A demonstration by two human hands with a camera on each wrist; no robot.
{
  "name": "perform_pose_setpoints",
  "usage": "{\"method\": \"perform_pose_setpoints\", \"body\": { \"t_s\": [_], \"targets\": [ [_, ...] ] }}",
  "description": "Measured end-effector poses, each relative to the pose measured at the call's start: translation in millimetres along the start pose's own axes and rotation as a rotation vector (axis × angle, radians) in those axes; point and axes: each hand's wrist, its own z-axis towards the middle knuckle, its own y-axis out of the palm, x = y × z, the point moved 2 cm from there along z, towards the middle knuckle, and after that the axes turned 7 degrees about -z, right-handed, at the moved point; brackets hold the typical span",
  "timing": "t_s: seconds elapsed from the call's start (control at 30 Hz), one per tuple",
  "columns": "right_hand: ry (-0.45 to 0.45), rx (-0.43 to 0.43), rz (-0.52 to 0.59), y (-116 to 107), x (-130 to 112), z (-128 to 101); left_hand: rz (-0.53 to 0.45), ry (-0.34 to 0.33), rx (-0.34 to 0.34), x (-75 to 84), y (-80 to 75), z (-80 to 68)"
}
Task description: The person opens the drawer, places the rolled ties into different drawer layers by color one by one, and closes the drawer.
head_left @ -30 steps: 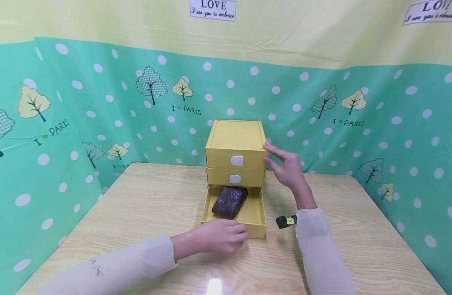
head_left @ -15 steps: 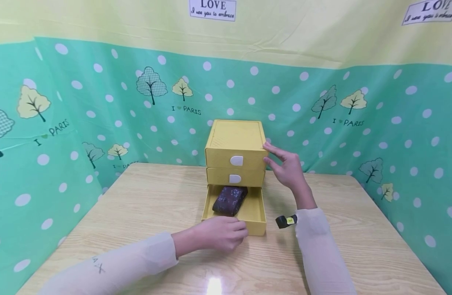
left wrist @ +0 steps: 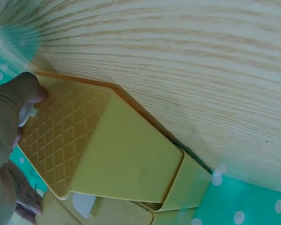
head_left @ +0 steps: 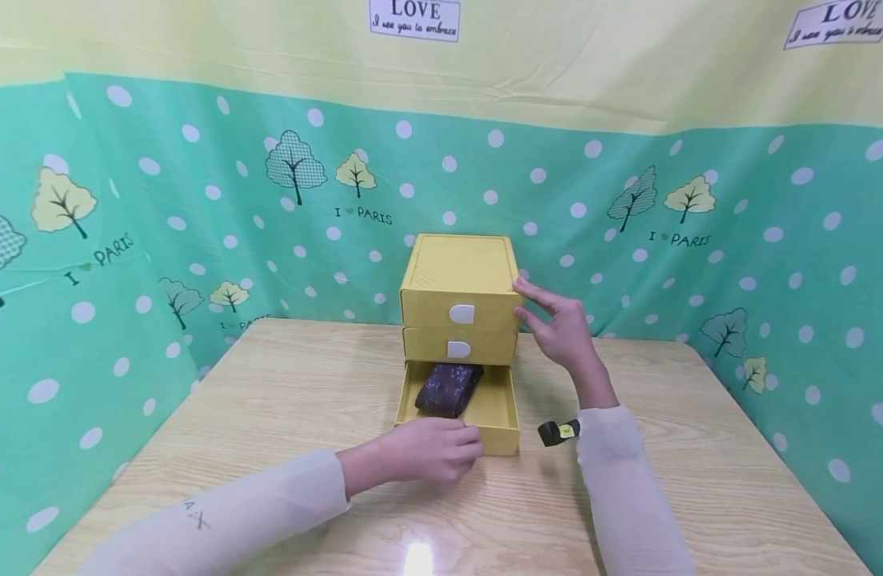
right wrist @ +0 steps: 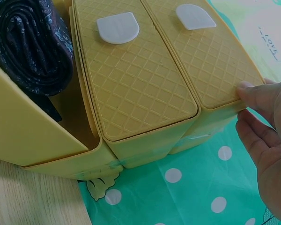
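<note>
A yellow three-drawer cabinet point(head_left: 459, 260) stands at the back of the table, its bottom drawer point(head_left: 495, 440) pulled partly out. Inside that drawer lies a rolled-up dark necktie point(right wrist: 35, 47) with small pale blue flowers. My left hand point(head_left: 433, 450) is at the drawer's front; in the left wrist view its thumb lies against the panel, with fingers curled about the white handle point(left wrist: 25, 114). At the cabinet's upper right corner, my right hand point(head_left: 560, 328) rests with fairly straight fingers, thumb and fingertips touching the corner.
The two upper drawers are closed, each with a white tab handle point(head_left: 461, 314). A green and yellow dotted curtain point(head_left: 557, 192) hangs behind and beside the wooden table point(head_left: 305, 384). A black strap with a yellow label point(head_left: 559, 433) sits at the right cuff.
The bottom drawer has slid slightly inward, toward the cabinet, with the necktie in it. My left hand has moved forward with it. My right hand stays at the cabinet corner.
</note>
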Motion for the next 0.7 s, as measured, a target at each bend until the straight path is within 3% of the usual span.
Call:
{"method": "perform_pose_setpoints", "body": {
  "t_s": [0.27, 0.53, 0.7],
  "targets": [
    [0.002, -0.003, -0.001, 0.4, 2.0, 0.3, 0.018, 0.0, 0.02, -3.0, -1.2, -0.3],
    [-0.004, 0.001, -0.007, 0.1, 1.9, 0.5, 0.005, -0.009, -0.025, -4.3, 0.0, 0.7],
    [-0.007, 0.001, -0.011, 0.2, 2.4, 0.5, 0.005, -0.009, -0.01, -6.8, 3.4, -0.3]
  ]
}}
